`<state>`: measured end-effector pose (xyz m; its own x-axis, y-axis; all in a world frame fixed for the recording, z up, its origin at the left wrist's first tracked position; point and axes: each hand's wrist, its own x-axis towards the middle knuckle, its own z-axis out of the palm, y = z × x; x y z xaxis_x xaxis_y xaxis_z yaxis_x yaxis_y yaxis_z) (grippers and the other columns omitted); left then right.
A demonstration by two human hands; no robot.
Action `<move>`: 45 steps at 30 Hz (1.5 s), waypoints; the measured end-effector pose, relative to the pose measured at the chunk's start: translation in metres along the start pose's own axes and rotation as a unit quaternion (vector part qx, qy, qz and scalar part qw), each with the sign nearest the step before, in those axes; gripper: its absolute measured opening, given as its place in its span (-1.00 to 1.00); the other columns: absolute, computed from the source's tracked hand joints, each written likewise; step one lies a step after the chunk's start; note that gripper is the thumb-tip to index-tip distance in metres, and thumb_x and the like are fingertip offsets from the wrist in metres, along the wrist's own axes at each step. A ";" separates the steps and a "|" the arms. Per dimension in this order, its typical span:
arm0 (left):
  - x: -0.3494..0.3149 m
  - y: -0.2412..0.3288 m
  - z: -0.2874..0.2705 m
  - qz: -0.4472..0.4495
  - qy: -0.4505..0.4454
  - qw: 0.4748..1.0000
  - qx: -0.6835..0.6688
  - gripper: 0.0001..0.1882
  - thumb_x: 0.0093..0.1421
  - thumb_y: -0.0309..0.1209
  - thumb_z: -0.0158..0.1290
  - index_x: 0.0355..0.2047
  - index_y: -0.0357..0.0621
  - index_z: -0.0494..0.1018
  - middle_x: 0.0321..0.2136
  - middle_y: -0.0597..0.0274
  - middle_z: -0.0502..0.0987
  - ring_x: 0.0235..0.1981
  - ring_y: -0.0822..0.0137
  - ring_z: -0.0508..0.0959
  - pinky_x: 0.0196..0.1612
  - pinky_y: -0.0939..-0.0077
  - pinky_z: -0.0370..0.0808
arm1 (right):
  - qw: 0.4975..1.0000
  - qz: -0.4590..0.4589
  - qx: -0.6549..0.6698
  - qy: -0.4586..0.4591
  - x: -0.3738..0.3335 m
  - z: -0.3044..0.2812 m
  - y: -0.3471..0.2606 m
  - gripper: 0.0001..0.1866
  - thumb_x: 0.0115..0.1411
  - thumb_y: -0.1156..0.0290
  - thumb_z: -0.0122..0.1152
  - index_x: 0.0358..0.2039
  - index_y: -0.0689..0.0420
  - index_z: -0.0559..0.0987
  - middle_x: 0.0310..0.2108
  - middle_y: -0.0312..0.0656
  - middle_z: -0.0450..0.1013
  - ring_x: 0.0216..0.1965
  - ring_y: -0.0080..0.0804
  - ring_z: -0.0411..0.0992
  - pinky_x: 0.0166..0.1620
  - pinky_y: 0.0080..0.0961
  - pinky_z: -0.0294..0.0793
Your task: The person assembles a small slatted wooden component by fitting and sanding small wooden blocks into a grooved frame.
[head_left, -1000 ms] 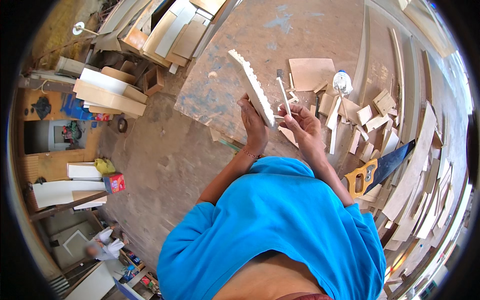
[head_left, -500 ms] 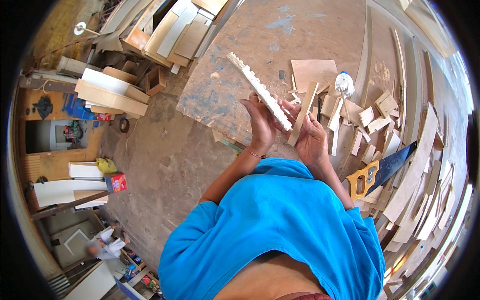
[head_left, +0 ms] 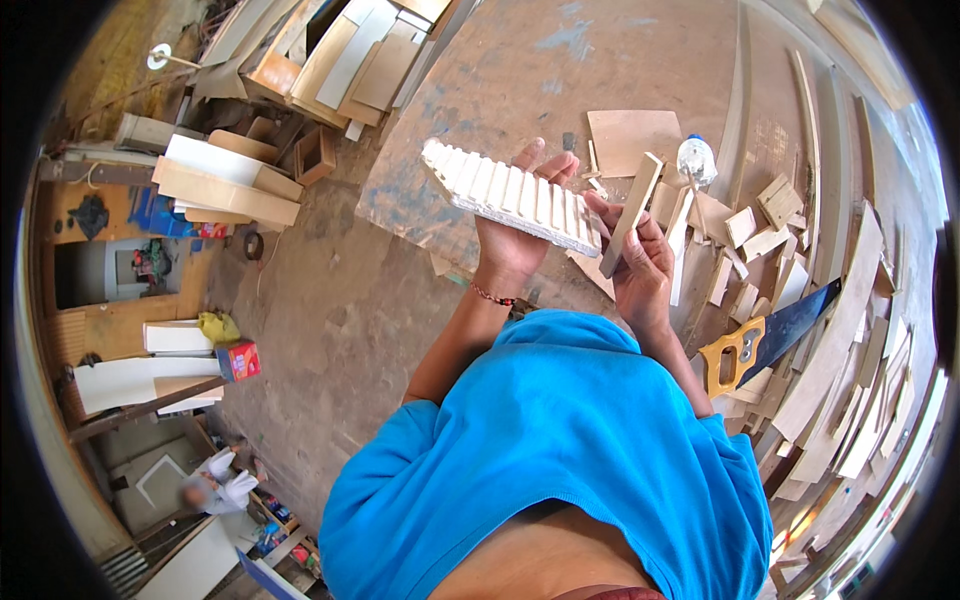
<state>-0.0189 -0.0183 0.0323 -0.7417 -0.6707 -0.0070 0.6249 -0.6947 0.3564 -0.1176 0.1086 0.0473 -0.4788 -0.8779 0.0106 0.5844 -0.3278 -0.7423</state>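
Left hand (head_left: 515, 235) is gripping a white slatted panel (head_left: 512, 196) from below, tilting it up so the slats face the person. Right hand (head_left: 640, 270) is closed around a thin wood strip (head_left: 630, 214), holding it against the panel's end, above the bench (head_left: 520, 70).

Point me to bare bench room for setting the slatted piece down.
Free: the brown board top beyond the left hand, bordered by stacked boards on the left and the square plywood sheet on the right. Crowded: right of the right hand, with offcuts, bottle and handsaw.
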 end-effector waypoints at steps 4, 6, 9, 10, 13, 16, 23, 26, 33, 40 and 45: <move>-0.007 0.006 0.013 -0.049 -0.009 0.997 0.052 -0.17 0.14 0.19 -0.39 0.17 -0.28 -0.03 0.11 -0.24 0.09 0.17 -0.05 0.08 0.17 0.09 0.11 | 1.000 0.008 0.013 -0.002 0.009 -0.008 -0.008 -0.72 0.18 0.39 -0.08 -0.12 0.24 0.35 -0.03 0.09 0.31 0.08 -0.26 0.24 0.08 -0.39 0.25; -0.013 0.015 0.006 -0.092 -0.009 0.995 0.023 -0.13 0.12 0.22 -0.40 0.17 -0.31 -0.05 0.12 -0.24 0.07 0.17 -0.07 0.09 0.17 0.10 0.11 | 0.999 0.042 0.010 -0.021 0.019 -0.018 -0.020 -0.72 0.17 0.37 -0.07 -0.13 0.23 0.35 -0.07 0.08 0.35 0.02 -0.25 0.31 0.03 -0.39 0.33; -0.021 0.025 0.009 -0.181 0.021 0.976 -0.121 -0.08 0.12 0.24 -0.38 0.17 -0.39 -0.14 0.16 -0.23 -0.03 0.15 -0.13 0.11 0.09 0.01 0.23 | 0.996 0.075 -0.012 -0.049 0.034 -0.023 -0.034 -0.70 0.20 0.36 -0.11 -0.13 0.29 0.34 -0.08 0.08 0.35 0.00 -0.24 0.33 0.03 -0.43 0.35; -0.025 0.027 0.007 -0.209 -0.042 0.972 -0.103 -0.09 0.13 0.21 -0.35 0.18 -0.39 -0.16 0.17 -0.22 -0.04 0.15 -0.13 0.10 0.03 -0.02 0.29 | 0.996 0.072 -0.013 -0.044 0.039 -0.024 -0.038 -0.70 0.20 0.36 -0.11 -0.13 0.29 0.34 -0.08 0.08 0.35 0.00 -0.24 0.33 0.03 -0.43 0.35; -0.036 0.030 -0.001 -0.247 -0.106 0.963 -0.026 -0.14 0.16 0.12 -0.29 0.17 -0.40 -0.18 0.14 -0.34 -0.05 0.11 -0.17 0.15 -0.14 -0.03 0.46 | 0.991 0.115 -0.013 -0.073 0.053 -0.026 -0.043 -0.67 0.22 0.36 -0.14 -0.11 0.33 0.34 -0.07 0.07 0.35 -0.01 -0.25 0.33 0.04 -0.43 0.34; -0.042 0.027 -0.003 -0.255 -0.078 0.964 0.019 -0.19 0.15 0.07 -0.19 0.15 -0.38 -0.07 0.03 -0.25 0.22 -0.07 -0.06 0.41 -0.11 0.07 0.45 | 0.992 0.096 -0.048 -0.061 0.059 -0.019 -0.048 -0.65 0.22 0.37 -0.13 -0.07 0.37 0.33 -0.08 0.00 0.36 -0.05 -0.33 0.35 0.01 -0.43 0.35; -0.042 0.007 0.008 -0.155 -0.007 0.974 0.164 -0.12 0.07 0.23 -0.24 0.12 -0.35 0.03 -0.01 -0.15 0.28 -0.08 0.17 0.43 -0.12 0.35 0.49 | 0.978 0.009 -0.195 0.067 0.051 -0.032 -0.038 -0.59 0.23 0.38 -0.08 0.07 0.26 0.26 -0.43 -0.29 0.33 -0.46 -0.67 0.26 -0.39 -0.73 0.30; -0.044 0.000 0.004 -0.105 0.042 0.962 0.248 -0.17 0.09 0.23 -0.28 0.09 -0.26 0.10 -0.06 -0.04 0.35 -0.11 0.24 0.45 -0.17 0.39 0.50 | 0.974 0.017 -0.206 0.090 0.037 -0.011 -0.037 -0.58 0.22 0.39 -0.05 0.06 0.29 0.27 -0.44 -0.31 0.32 -0.50 -0.69 0.24 -0.47 -0.79 0.29; -0.048 -0.008 0.030 -0.033 0.106 0.960 0.257 -0.46 0.25 0.00 -0.34 0.04 -0.18 0.15 -0.12 0.08 0.38 -0.16 0.34 0.47 -0.20 0.45 0.51 | 0.981 0.094 -0.103 0.135 0.023 -0.004 -0.033 -0.64 0.17 0.39 0.05 -0.04 0.27 0.40 -0.42 -0.28 0.37 -0.45 -0.64 0.36 -0.38 -0.75 0.45; -0.048 -0.009 0.032 -0.049 0.103 0.953 0.282 -0.48 0.27 -0.03 -0.40 0.05 -0.17 0.13 -0.09 0.06 0.36 -0.14 0.30 0.46 -0.16 0.43 0.50 | 0.983 0.094 -0.096 0.127 0.020 -0.008 -0.015 -0.64 0.12 0.47 0.05 -0.06 0.32 0.39 -0.39 -0.21 0.46 -0.54 -0.62 0.40 -0.52 -0.71 0.46; -0.048 -0.010 0.028 -0.061 0.102 0.961 0.252 -0.44 0.26 0.00 -0.40 0.04 -0.21 0.13 -0.10 0.03 0.36 -0.14 0.27 0.47 -0.16 0.41 0.50 | 0.982 0.107 -0.105 0.118 0.020 -0.009 -0.010 -0.64 0.13 0.49 0.03 -0.04 0.34 0.38 -0.36 -0.20 0.46 -0.50 -0.63 0.40 -0.42 -0.69 0.47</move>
<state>0.0036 0.0284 0.0547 -0.7069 -0.6647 -0.2417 0.3012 -0.5921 0.7474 -0.1391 0.0979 0.0488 -0.5131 -0.8052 -0.2974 0.5525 -0.0446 -0.8323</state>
